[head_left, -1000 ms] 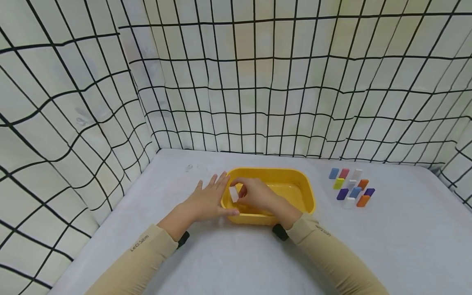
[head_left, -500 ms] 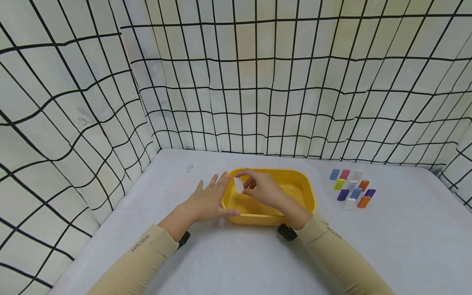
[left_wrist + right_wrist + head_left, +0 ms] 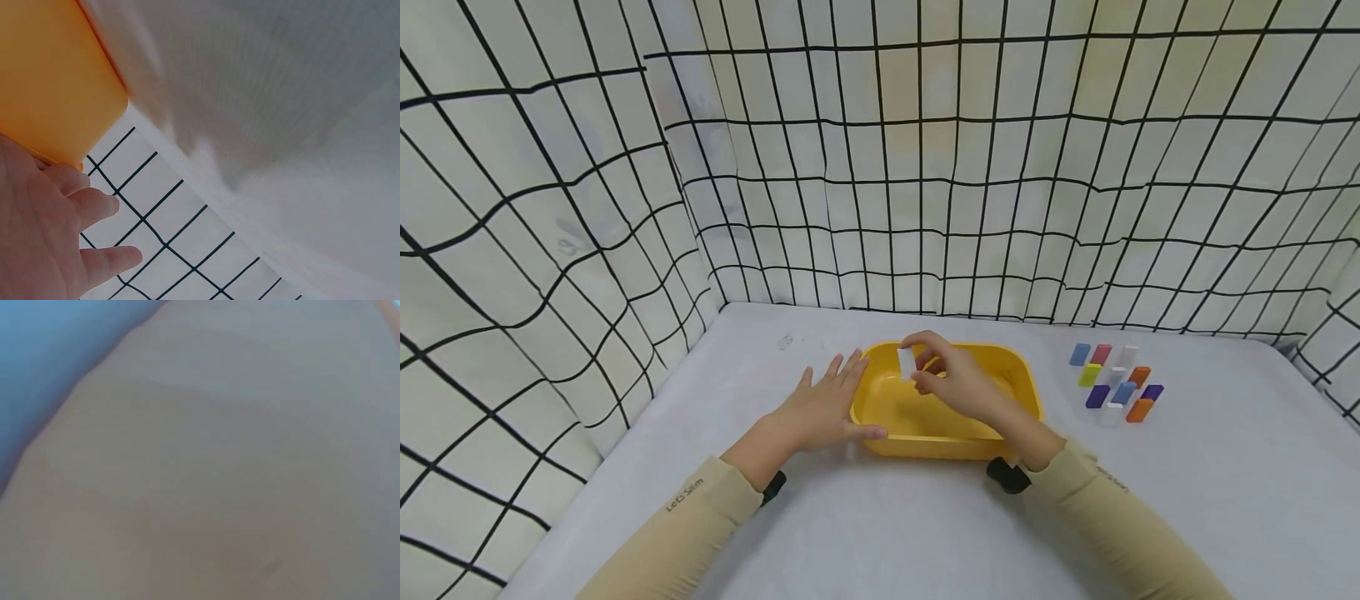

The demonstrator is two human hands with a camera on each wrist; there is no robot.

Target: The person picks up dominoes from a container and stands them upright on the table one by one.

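A white domino-shaped block is pinched between the thumb and fingers of my right hand, held above the left part of a yellow plastic tray. My left hand lies at the tray's left end, fingers straight and spread, thumb along the front left corner. From below, the left wrist view shows that hand's palm and fingers beside the tray's outer wall. Blurred skin fills most of the right wrist view, so the block is hidden there.
Several coloured domino-shaped blocks stand in staggered rows right of the tray, among them a yellow block, a dark purple block and an orange block. Black netting over white sheeting rises behind and left of the white table.
My right hand has moved right and away from the tray's left end, lifting the white block toward the back. The left hand has stayed in place.
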